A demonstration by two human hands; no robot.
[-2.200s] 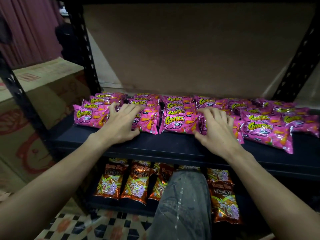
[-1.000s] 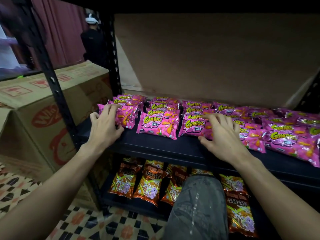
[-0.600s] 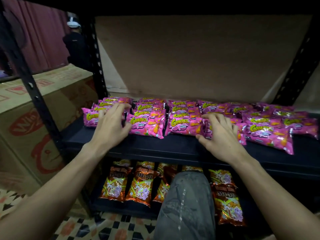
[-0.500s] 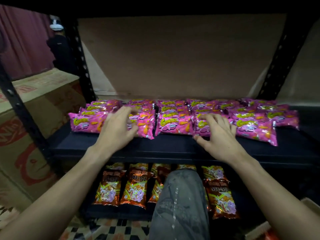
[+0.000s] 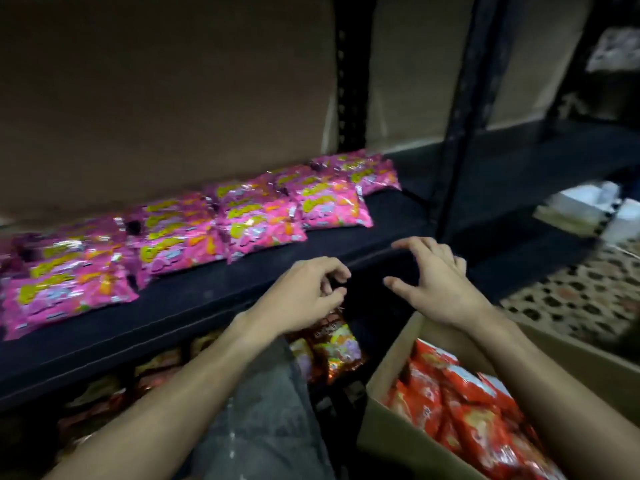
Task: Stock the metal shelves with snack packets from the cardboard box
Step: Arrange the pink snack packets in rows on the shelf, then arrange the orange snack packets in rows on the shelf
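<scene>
cardboard box (image 5: 384,389) nearest, lower right, open at the top and well filled with red snack packets (image 5: 467,403) lying loose and overlapping. they are glossy pillow packs, likely light and slippery. none of the red ones are on a shelf in view, so i judge much stock is left.

just above, both hands are empty. left hand (image 5: 298,299) has its fingers loosely curled, right hand (image 5: 440,289) has them spread and bent. neither grips anything.

behind the left hand, orange-brown packets (image 5: 334,344) sit on the lower shelf.

farther back, the middle shelf (image 5: 207,296) carries pink packets (image 5: 207,230) in overlapping rows. its front edge and right end are bare. the pink batch looks done.
</scene>
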